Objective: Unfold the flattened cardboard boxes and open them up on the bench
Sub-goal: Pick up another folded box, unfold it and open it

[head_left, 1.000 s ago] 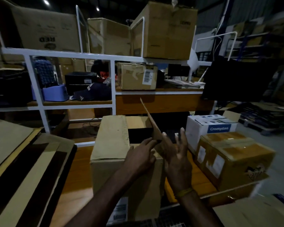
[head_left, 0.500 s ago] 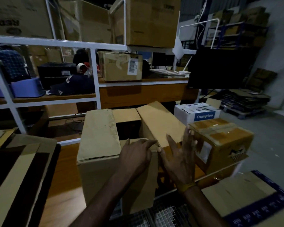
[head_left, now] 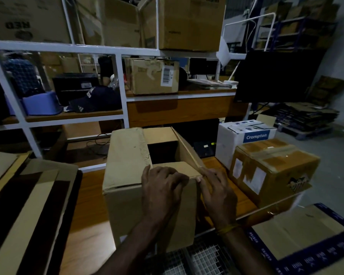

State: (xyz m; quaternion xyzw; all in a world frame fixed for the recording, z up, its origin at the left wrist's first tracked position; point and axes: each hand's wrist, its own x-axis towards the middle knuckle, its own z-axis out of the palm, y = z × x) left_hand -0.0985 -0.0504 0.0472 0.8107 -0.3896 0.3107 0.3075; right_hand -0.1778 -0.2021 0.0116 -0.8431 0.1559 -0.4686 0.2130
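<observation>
We find both hands on the erected cardboard box (head_left: 127, 175); left hand (head_left: 163, 187) flat on its near flap; right hand (head_left: 216, 187) pressing the right flap's edge.

White Crompton carton (head_left: 244, 139) behind a taped brown box (head_left: 270, 171); dark cap (head_left: 91, 100) on the shelf (head_left: 74, 116)

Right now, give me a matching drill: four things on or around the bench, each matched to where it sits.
Things:
1. white Crompton box
2. taped brown box
3. barcode-labelled box
4. flattened cardboard stack

Places:
A. on the shelf above the bench
B. far left of the bench
C. behind the taped brown box
D. right of the open box, at the bench edge

Pairs: 1-C, 2-D, 3-A, 4-B
</observation>
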